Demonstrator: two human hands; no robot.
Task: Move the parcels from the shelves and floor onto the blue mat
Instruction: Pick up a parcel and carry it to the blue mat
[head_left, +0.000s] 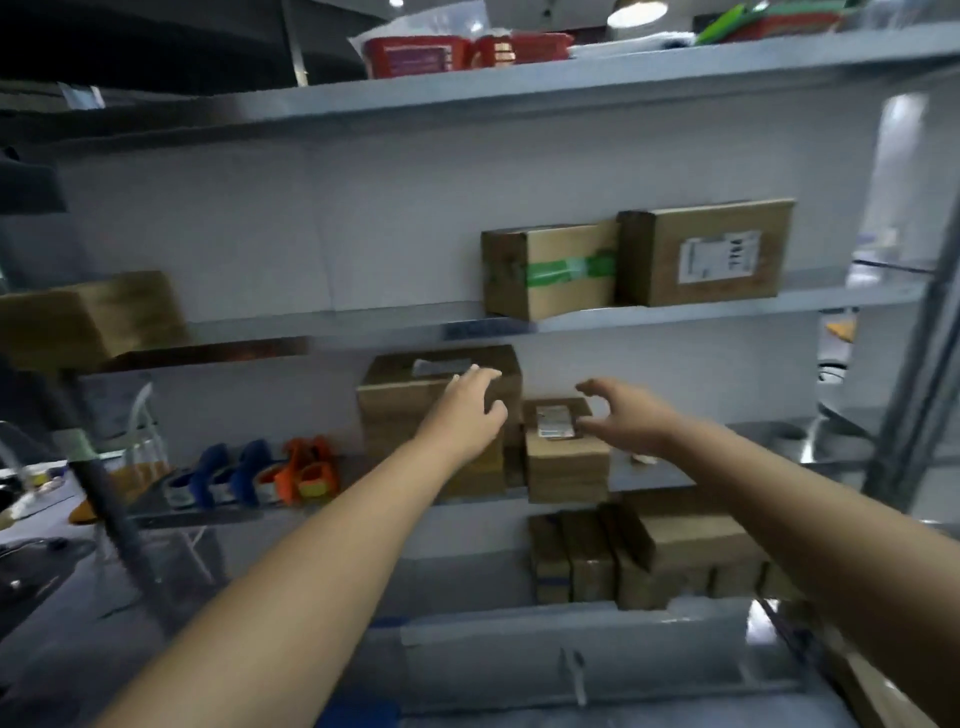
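Note:
Two brown cardboard parcels stand side by side on the middle shelf (649, 480): a large parcel (405, 405) on the left and a small labelled parcel (566, 457) on the right. My left hand (467, 410) reaches out in front of the large parcel with fingers spread, holding nothing. My right hand (623, 415) hovers open just right of the small parcel, thumb and fingers apart. On the shelf above sit a green-taped parcel (550, 270) and a parcel with a white label (711, 254). Several more parcels (644, 561) are stacked on the shelf below.
Another brown box (88, 317) sits at the far left. Blue and orange shoes (260, 473) line the middle shelf left of the parcels. Red packets (441, 52) lie on the top shelf. A dark post (109, 499) stands at the left; a metal upright (924, 364) frames the right.

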